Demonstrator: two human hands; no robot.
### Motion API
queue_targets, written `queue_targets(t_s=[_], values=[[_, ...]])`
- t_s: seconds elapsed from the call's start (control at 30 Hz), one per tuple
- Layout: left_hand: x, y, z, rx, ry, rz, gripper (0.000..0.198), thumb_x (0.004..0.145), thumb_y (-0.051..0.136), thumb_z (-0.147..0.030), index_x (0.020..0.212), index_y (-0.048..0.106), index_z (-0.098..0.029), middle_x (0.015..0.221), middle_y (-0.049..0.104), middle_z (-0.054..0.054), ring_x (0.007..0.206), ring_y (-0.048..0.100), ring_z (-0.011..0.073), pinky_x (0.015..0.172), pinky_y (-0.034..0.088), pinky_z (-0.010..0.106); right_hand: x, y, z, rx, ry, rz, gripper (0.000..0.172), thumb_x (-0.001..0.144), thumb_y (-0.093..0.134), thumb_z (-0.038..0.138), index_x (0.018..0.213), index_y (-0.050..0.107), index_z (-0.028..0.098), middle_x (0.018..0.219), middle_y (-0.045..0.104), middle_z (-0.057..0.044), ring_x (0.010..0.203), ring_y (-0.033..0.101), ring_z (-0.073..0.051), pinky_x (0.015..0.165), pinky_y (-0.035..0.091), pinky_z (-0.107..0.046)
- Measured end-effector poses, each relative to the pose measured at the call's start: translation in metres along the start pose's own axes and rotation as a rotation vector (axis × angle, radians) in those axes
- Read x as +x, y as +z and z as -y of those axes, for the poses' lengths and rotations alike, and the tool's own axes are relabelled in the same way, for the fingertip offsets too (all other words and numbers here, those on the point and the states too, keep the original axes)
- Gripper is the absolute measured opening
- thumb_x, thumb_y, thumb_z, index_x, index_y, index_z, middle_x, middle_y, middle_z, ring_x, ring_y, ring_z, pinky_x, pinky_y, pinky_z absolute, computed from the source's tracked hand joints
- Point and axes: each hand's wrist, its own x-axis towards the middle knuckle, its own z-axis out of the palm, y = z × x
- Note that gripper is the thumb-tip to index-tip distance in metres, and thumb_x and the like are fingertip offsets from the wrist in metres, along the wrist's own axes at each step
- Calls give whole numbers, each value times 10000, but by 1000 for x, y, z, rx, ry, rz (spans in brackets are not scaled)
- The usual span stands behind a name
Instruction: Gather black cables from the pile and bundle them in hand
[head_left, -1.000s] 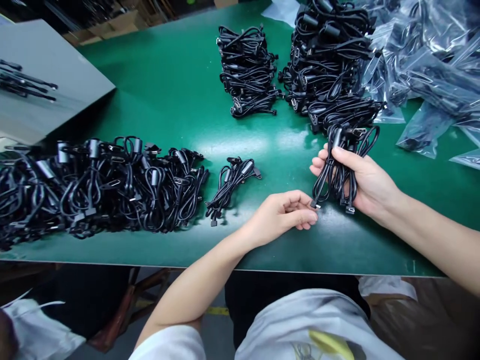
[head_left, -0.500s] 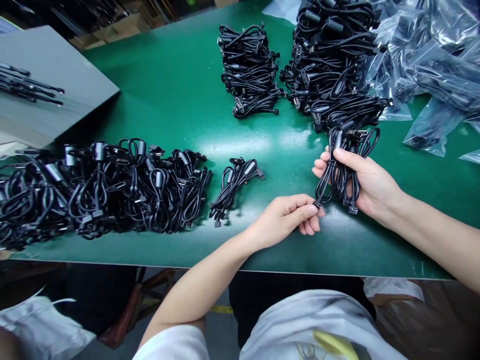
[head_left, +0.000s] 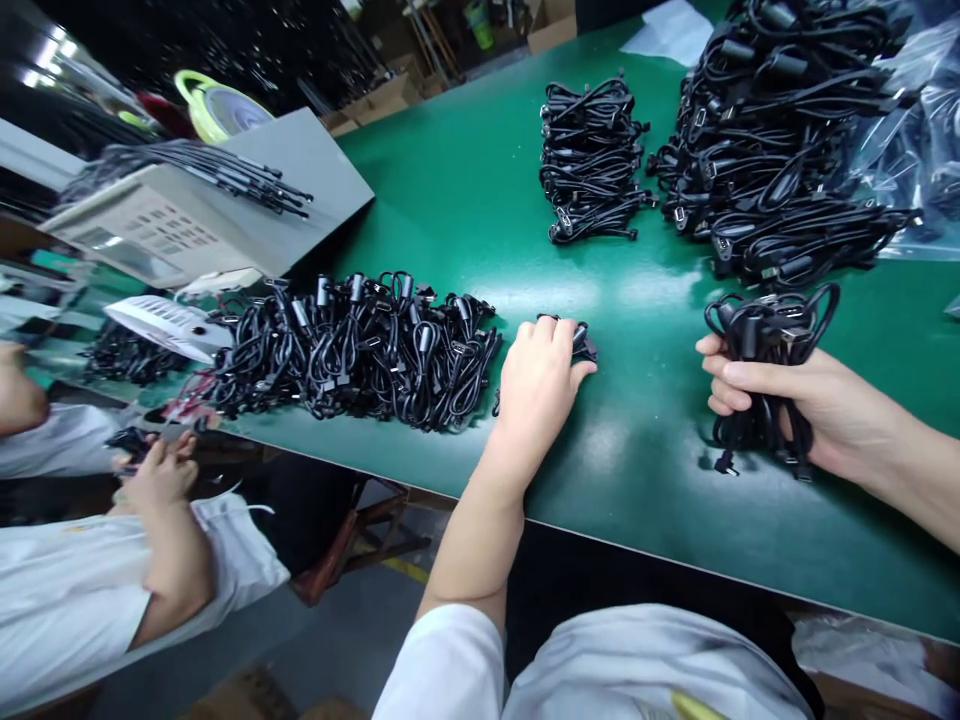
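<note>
My right hand [head_left: 787,390] is closed round coiled black cables [head_left: 761,330], with loops showing above the fingers and small connector ends hanging below. Nearer the middle of the table, my left hand [head_left: 536,375] lies over a single coiled black cable [head_left: 583,345] and grips it from above. Most of that cable is hidden under the hand; only its right end and a bit at the left show. Just left of it stretches a long row of coiled black cables [head_left: 382,350] with grey cylinders on them.
A neat stack of coiled cables [head_left: 592,160] lies further back, beside a larger pile [head_left: 780,150] and clear plastic bags [head_left: 922,150]. At the left stand a grey machine [head_left: 247,190] and a white device [head_left: 169,325]. A co-worker's hand [head_left: 161,475] holds something black.
My left hand has let go of a connector end at the right-hand bundle and moved left onto the lone cable. The view has turned left, bringing the co-worker into sight.
</note>
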Motion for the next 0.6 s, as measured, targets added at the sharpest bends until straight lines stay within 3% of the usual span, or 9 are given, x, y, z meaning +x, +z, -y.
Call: queue_targets(t_s=[0.07, 0.13, 0.2, 0.27, 0.37, 0.5, 0.6], values=[[0, 2, 2, 21, -2, 21, 220, 809, 745, -183, 1000, 640, -165, 973, 624, 90, 937, 515, 244, 869, 410, 366, -2, 1, -3, -35, 10, 24, 190, 816, 799, 237, 977, 707, 194, 653, 548, 23, 574, 513, -101, 542, 416, -241], [-2, 1, 0, -137, -6, 13, 161, 846, 705, -193, 996, 647, -177, 938, 620, 64, 875, 524, 207, 843, 417, 344, -3, 3, -6, -38, 23, 50, 124, 829, 783, 240, 876, 683, 182, 658, 574, 16, 579, 523, -102, 541, 417, -234], [-4, -2, -6, -463, -44, 17, 171, 857, 707, -260, 1004, 645, -196, 891, 615, 29, 792, 529, 160, 783, 436, 300, -3, 5, -9, -21, 34, 68, 144, 809, 801, 263, 820, 688, 173, 726, 645, -9, 649, 593, -124, 591, 472, -233], [-6, -3, -12, -839, -103, 61, 226, 838, 737, -325, 1003, 639, -205, 882, 625, 11, 762, 551, 129, 744, 455, 259, -2, 8, -12, 11, 35, 78, 185, 766, 839, 282, 881, 740, 176, 920, 731, -51, 830, 679, -173, 743, 545, -272], [-9, 5, -22, -1218, -166, 177, 295, 763, 811, -325, 957, 629, -197, 917, 658, 6, 799, 600, 114, 763, 485, 235, -3, 11, -18, 38, 42, 103, 315, 726, 873, 290, 1015, 779, 208, 1142, 748, -73, 1057, 688, -228, 954, 526, -353], [-12, 19, -33, -1385, -214, 351, 309, 739, 830, -331, 898, 608, -186, 834, 658, -7, 730, 609, 107, 731, 509, 249, -6, 15, -25, -9, 21, 122, 345, 690, 899, 296, 1000, 779, 204, 1039, 775, -65, 962, 709, -227, 893, 535, -349], [-13, 22, -37, -1405, -246, 378, 331, 717, 846, -347, 885, 614, -182, 826, 659, -6, 738, 614, 109, 753, 516, 260, -7, 16, -27, -3, 39, 157, 317, 696, 897, 294, 967, 775, 186, 952, 773, -60, 862, 709, -205, 819, 548, -325]])
